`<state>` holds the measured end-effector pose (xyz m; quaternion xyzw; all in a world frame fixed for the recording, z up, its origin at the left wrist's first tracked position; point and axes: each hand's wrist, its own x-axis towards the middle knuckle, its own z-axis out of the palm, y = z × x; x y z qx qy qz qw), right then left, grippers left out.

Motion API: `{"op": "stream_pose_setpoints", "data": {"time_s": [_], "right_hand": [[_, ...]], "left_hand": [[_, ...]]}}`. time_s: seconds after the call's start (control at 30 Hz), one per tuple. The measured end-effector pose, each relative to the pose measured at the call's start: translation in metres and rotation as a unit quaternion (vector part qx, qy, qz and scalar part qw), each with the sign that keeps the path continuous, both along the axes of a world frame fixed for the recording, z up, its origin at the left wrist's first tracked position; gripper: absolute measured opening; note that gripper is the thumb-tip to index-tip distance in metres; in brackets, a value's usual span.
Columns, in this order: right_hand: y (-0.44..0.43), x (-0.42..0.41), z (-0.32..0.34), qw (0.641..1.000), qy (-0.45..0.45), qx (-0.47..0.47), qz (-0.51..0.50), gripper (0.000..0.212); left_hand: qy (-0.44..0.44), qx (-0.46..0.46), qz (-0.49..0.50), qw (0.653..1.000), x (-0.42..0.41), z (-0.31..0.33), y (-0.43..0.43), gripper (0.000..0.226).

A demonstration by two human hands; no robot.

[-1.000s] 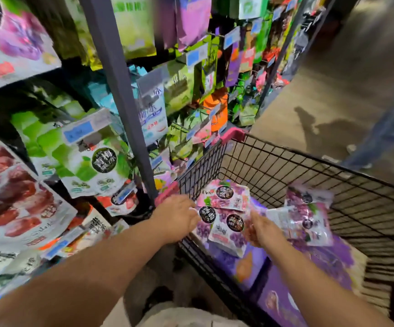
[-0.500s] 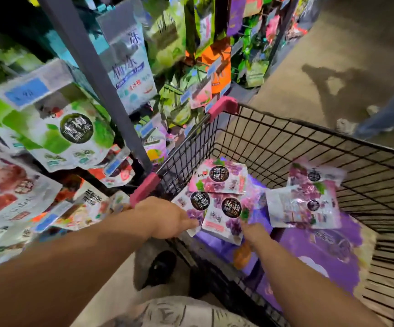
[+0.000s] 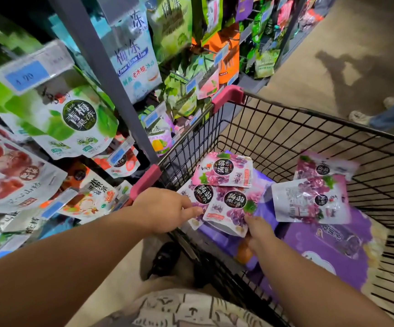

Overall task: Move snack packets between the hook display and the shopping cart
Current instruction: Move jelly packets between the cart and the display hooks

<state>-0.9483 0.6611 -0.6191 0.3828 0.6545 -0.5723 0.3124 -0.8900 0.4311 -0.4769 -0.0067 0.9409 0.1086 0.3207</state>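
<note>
Shopping cart (image 3: 227, 96): black wire grid with pink plastic corner guards. It stands just beside the hook display (image 3: 111, 79), which has a grey metal upright. The frame cuts off the cart's near side and right end.

Task items: three grape packets (image 3: 224, 169), fanned and overlapping, in the cart's near left corner. They are flat glossy pouches, white and purple, each with a round black label. Two more pouches (image 3: 309, 201) of the same print lie apart to the right, blurred and with glare. All sit over large purple bags (image 3: 333, 246) lower in the cart.

Left hand (image 3: 165, 210): knuckles curled, one finger straight, its tip touching the edge of the leftmost fanned packet. Whether the fingers grip anything underneath: cannot tell.

Right hand (image 3: 259, 232): thumb on top of the lower edge of the front packet (image 3: 233, 204), other fingers hidden beneath it. Reads as a pinch.

Display: soft hanging pouches.
- green plum packet (image 3: 73, 119)
- pale blue packet (image 3: 132, 57)
- red fruit packet (image 3: 7, 171)
- clear price tag (image 3: 33, 72) with a blue insert

Items at the left edge are smeared and the small print is illegible. The hooks are mostly hidden behind the pouches.

Far right: a shoe (image 3: 361, 118) and a denim leg on the beige floor, cut off by the frame.
</note>
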Motion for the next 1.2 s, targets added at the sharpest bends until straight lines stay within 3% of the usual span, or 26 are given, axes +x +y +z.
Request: {"op": "stream_pose_setpoints", "data": {"time_s": [0.3,0.53,0.6,0.67,0.8,0.9,1.0,1.07,1.2], "right_hand": [[0.042,0.013,0.04,0.974,0.142,0.069,0.163,0.032],[0.037,0.018,0.082,0.972,0.19,-0.047,0.128,0.025],[0.022,0.013,0.09,0.973,0.181,-0.11,0.088,0.034],[0.005,0.006,0.099,0.969,0.178,-0.166,0.041,0.021],[-0.026,0.001,0.105,0.957,0.158,-0.24,0.03,0.019],[-0.044,0.002,0.109,0.952,0.157,-0.262,0.034,0.018],[-0.054,-0.001,0.11,0.946,0.167,-0.276,0.044,0.013],[-0.057,-0.003,0.112,0.945,0.173,-0.271,0.055,0.013],[-0.056,-0.01,0.108,0.951,0.178,-0.234,0.093,0.019]], "left_hand": [[-0.031,-0.004,-0.011,0.999,-0.007,0.003,0.001,0.059],[-0.019,-0.005,-0.023,1.0,-0.009,0.0,0.002,0.062],[-0.014,-0.007,-0.034,0.999,-0.01,0.002,0.003,0.062],[-0.001,0.002,-0.05,0.999,-0.009,0.002,0.002,0.062],[0.057,0.039,-0.01,0.998,-0.004,-0.003,-0.005,0.12],[0.078,0.061,0.042,0.994,-0.001,-0.008,-0.008,0.134],[0.106,0.078,0.083,0.988,0.002,-0.011,-0.01,0.13],[0.129,0.076,0.097,0.984,0.003,-0.014,-0.011,0.114],[0.17,0.07,0.123,0.975,0.005,-0.017,-0.01,0.117]]}}
